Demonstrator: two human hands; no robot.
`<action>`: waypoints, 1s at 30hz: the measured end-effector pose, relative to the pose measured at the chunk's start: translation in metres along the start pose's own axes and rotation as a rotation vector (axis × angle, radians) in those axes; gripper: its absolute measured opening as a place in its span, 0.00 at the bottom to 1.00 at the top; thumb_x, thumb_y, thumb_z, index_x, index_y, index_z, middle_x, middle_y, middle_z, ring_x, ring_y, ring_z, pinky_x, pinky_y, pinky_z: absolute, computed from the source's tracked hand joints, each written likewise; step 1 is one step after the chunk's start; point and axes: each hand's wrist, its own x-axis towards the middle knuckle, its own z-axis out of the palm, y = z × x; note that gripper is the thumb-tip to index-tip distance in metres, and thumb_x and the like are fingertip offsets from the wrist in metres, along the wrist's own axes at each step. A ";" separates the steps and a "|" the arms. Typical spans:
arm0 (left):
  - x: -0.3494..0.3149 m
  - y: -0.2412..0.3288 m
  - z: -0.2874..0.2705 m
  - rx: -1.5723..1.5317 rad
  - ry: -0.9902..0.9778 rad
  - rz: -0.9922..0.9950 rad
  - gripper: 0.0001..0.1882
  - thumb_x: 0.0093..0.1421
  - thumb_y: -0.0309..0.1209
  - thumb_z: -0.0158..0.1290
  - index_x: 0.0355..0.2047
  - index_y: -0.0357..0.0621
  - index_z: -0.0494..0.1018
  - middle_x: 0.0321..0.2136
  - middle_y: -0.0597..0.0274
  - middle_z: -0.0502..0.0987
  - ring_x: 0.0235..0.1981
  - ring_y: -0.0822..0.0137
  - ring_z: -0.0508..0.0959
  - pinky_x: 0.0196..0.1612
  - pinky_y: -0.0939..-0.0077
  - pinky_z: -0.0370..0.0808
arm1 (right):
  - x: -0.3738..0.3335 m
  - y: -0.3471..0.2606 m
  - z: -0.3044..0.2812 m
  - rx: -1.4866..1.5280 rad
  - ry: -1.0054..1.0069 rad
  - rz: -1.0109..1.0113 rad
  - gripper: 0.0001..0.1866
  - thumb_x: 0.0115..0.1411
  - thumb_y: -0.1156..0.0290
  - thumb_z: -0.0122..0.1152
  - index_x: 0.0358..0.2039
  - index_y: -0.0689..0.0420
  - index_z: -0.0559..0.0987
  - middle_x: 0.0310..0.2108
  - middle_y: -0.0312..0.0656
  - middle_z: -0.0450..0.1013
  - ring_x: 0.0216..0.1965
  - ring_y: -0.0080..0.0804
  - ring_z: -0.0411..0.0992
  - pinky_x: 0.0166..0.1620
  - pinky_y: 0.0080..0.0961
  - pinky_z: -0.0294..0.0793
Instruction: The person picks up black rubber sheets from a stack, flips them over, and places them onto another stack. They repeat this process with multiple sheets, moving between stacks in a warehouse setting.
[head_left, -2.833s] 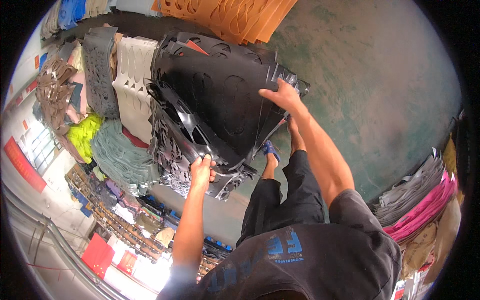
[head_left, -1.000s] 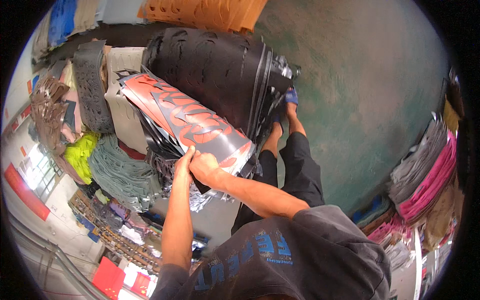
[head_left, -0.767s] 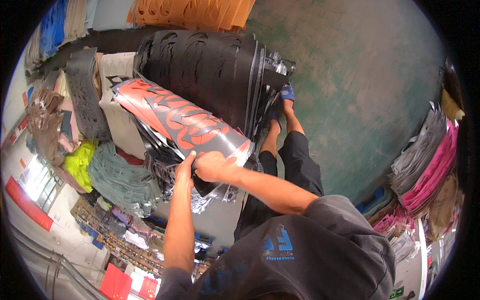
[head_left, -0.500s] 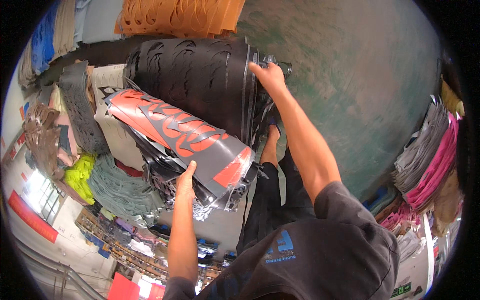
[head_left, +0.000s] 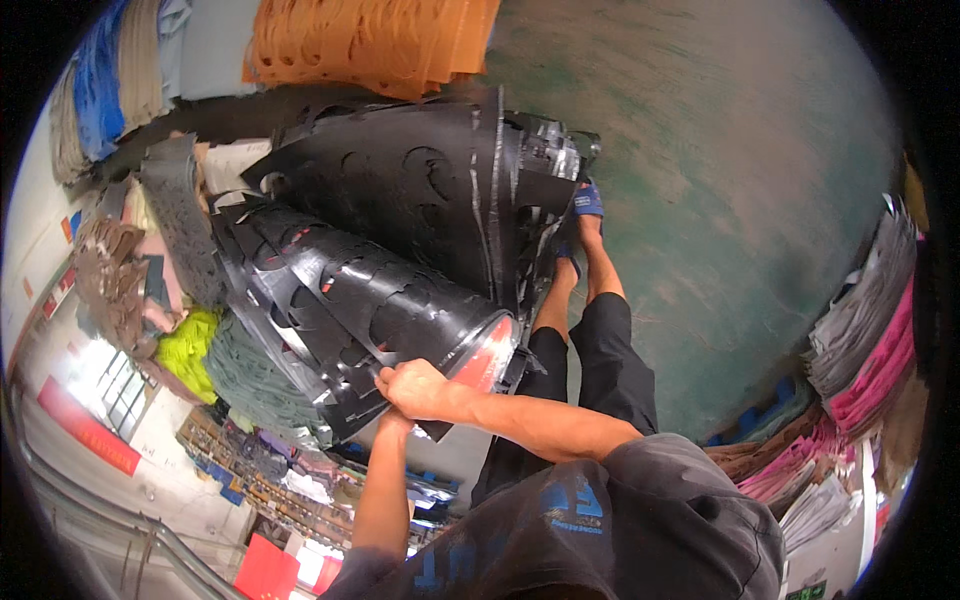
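Your right hand (head_left: 418,388) is gripping the near edge of a big black floppy sheet with cut-out holes (head_left: 385,295), fingers wrapped tight around it. A bit of red is showing under the sheet at 3 o'clock from your hand. Your left hand (head_left: 388,415) is sitting just under the right one, mostly hidden, so I cannot tell how its fingers are set. The sheet is lying on a pile of more black cut sheets (head_left: 430,190). Orange cut sheets (head_left: 370,40) are lying at 12 o'clock. Your legs are standing on the green floor (head_left: 720,180).
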 end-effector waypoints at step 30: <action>0.052 -0.109 -0.035 -0.038 -0.161 0.298 0.25 0.71 0.48 0.45 0.64 0.53 0.65 0.61 0.60 0.70 0.63 0.63 0.68 0.64 0.62 0.66 | 0.010 0.006 -0.021 0.091 -0.341 0.115 0.25 0.65 0.49 0.57 0.47 0.59 0.81 0.39 0.53 0.76 0.44 0.53 0.78 0.46 0.46 0.78</action>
